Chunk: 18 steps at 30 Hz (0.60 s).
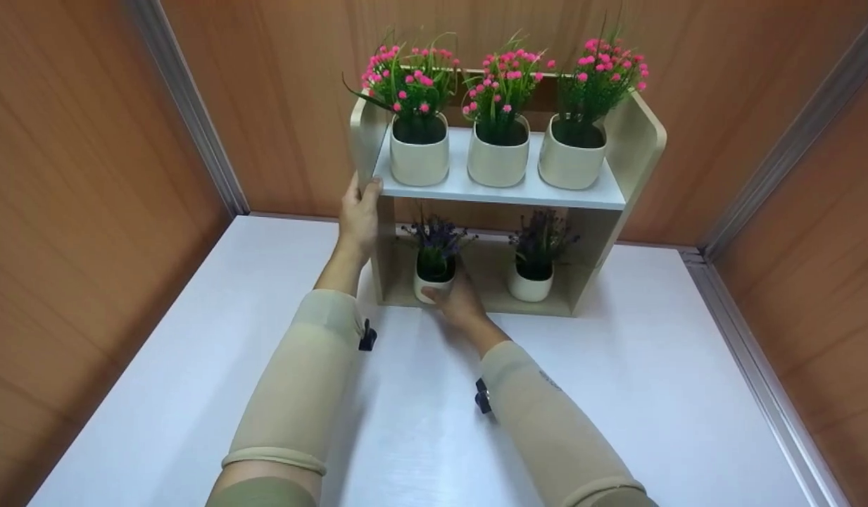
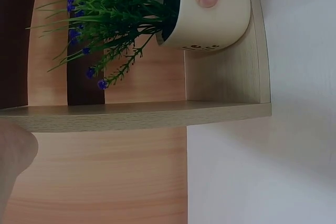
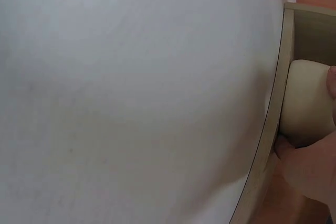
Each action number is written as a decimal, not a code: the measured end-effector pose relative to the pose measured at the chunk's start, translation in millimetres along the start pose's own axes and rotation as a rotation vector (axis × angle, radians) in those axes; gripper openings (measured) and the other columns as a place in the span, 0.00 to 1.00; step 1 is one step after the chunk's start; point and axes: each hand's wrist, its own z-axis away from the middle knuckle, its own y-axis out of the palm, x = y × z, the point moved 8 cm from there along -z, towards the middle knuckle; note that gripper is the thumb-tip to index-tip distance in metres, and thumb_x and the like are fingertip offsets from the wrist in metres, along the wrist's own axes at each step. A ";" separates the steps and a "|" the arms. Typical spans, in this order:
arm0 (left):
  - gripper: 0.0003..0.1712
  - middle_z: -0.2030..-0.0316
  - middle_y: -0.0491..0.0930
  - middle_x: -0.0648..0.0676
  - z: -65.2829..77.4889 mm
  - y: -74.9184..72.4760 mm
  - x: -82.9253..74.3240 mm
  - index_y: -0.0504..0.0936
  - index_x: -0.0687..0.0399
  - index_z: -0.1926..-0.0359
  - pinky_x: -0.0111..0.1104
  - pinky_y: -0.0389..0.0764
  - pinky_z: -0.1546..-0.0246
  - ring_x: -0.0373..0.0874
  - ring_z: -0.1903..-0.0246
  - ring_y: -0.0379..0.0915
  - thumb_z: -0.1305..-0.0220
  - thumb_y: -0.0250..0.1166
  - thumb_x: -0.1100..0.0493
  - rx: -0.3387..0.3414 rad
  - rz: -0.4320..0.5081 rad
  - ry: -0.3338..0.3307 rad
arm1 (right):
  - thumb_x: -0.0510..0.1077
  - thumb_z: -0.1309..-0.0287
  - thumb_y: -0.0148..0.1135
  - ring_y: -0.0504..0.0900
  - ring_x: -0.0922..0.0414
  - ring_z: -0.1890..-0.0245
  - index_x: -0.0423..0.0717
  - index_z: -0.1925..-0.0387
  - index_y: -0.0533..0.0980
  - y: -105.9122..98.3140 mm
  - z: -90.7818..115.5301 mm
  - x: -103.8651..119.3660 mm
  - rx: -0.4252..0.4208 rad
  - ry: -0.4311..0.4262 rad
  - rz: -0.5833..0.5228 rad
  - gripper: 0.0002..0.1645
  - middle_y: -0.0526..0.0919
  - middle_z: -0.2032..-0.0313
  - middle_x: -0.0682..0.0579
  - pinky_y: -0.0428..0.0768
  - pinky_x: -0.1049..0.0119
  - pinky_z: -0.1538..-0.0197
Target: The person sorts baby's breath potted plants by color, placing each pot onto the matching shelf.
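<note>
A small two-tier wooden shelf stands on the white table. My left hand grips its left side panel, with the thumb at the front edge near the upper board. On the lower tier, my right hand holds a white potted plant with purple flowers, the thumb across the front of the pot. In the left wrist view, the pot sits inside near the left panel, its printed lettering partly showing. The right wrist view catches the pot at its edge, with fingers around it.
A second purple-flowered pot stands on the right of the lower tier. Three white pots with pink flowers, the left, middle and right, line the upper board. Wood-grain walls with metal corner strips enclose the table.
</note>
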 end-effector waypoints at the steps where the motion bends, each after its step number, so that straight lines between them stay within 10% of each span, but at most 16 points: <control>1: 0.35 0.21 0.54 0.47 0.0 0.4 -0.4 0.53 0.34 0.21 0.49 0.44 0.19 0.47 0.19 0.43 0.25 0.51 0.42 0.000 0.004 0.001 | 0.52 0.40 0.71 0.59 0.49 0.23 0.52 0.20 0.41 -0.1 -1.2 0.3 0.004 0.004 -0.012 0.61 0.57 0.23 0.46 0.56 0.52 0.20; 18: 0.35 0.21 0.54 0.50 0.5 1.1 -2.1 0.52 0.37 0.21 0.44 0.45 0.19 0.46 0.20 0.43 0.24 0.50 0.45 0.000 0.028 0.008 | 0.57 0.41 0.71 0.61 0.39 0.27 0.52 0.19 0.34 3.4 -7.3 -9.6 -0.037 0.137 -0.039 0.66 0.52 0.27 0.31 0.63 0.45 0.24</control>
